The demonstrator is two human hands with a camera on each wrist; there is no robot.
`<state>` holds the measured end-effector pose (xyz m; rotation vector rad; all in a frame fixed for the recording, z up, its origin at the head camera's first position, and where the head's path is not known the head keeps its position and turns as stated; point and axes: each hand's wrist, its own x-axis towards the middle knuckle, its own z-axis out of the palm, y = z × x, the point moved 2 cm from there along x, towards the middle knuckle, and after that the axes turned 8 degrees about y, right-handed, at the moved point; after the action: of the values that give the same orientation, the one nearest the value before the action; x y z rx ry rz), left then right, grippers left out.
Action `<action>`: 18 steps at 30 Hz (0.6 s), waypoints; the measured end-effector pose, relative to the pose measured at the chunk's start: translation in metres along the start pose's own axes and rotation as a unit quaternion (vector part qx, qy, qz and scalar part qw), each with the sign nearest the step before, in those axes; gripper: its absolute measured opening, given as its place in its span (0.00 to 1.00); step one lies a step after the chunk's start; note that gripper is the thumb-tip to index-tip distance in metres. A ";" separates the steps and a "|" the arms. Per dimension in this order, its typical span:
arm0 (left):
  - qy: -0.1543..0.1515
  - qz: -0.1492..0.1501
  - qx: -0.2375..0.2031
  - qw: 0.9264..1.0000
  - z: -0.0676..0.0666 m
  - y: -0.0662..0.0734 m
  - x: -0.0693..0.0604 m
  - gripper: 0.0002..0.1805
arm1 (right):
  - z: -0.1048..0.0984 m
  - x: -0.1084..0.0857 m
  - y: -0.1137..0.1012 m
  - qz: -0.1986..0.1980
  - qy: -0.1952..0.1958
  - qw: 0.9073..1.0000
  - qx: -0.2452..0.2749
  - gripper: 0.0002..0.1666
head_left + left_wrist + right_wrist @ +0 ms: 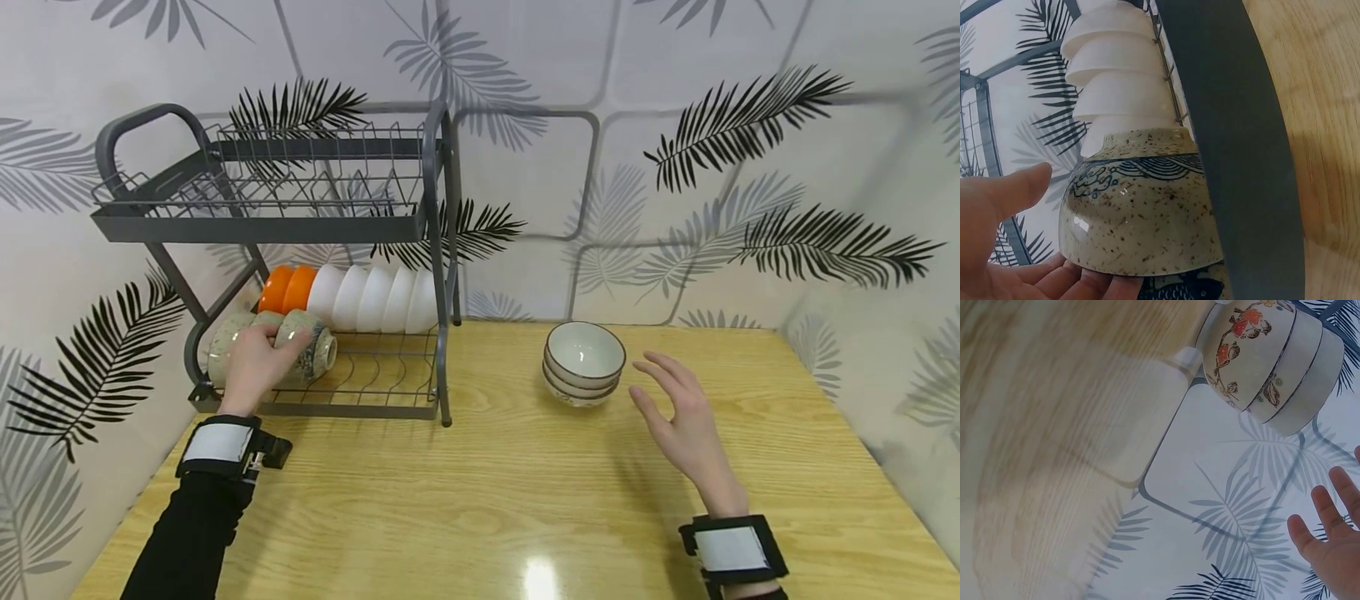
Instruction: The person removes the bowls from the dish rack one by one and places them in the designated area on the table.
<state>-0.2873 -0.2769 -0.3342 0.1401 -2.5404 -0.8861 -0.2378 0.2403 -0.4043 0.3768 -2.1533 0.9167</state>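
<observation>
Speckled stoneware bowls (222, 352) stand on edge in a row at the front of the rack's lower shelf. My left hand (258, 364) is at this row, its fingertips touching the rim side of the endmost speckled bowl (1138, 206), which has a dark blue wave pattern. In the left wrist view the thumb (1025, 190) is spread away from that bowl. A stack of three cream bowls (584, 354) with brown rims sits upright on the table; red bird decoration shows on the bowls (1244, 359). My right hand (687, 421) hovers just right of the stack, fingers spread, holding nothing.
The dark grey two-tier dish rack (262, 227) stands at the table's left. Behind the speckled bowls are orange bowls (276, 289) and several white bowls (375, 300), all on edge. A leaf-patterned wall (525, 192) closes off the back of the wooden table (450, 492).
</observation>
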 end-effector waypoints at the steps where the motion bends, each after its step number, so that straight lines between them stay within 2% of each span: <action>1: -0.002 0.000 0.003 1.000 0.001 0.001 0.001 0.27 | 0.000 0.000 0.000 0.000 0.000 1.000 -0.001 0.19; 4: -0.003 -0.005 0.009 1.000 0.002 0.002 0.003 0.27 | 0.000 0.000 0.001 -0.001 -0.001 1.000 -0.002 0.19; 7: -0.007 -0.024 0.011 1.000 0.003 0.002 0.003 0.27 | 0.000 0.000 0.001 0.000 -0.003 1.000 -0.003 0.19; 11: -0.007 -0.033 -0.001 0.999 0.004 0.001 0.003 0.28 | 0.000 0.000 0.001 0.000 -0.004 1.000 -0.005 0.19; 16: 0.006 -0.040 -0.040 0.998 0.007 0.000 0.005 0.28 | 0.000 -0.001 0.002 0.003 -0.006 1.000 -0.006 0.19; 18: 0.013 -0.058 -0.068 0.996 0.010 0.000 0.005 0.26 | 0.000 -0.001 0.002 0.006 -0.006 1.000 -0.005 0.19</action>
<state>-0.2960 -0.2721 -0.3391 0.2568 -2.4581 -1.0916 -0.2381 0.2421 -0.4056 0.3647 -2.1726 0.9116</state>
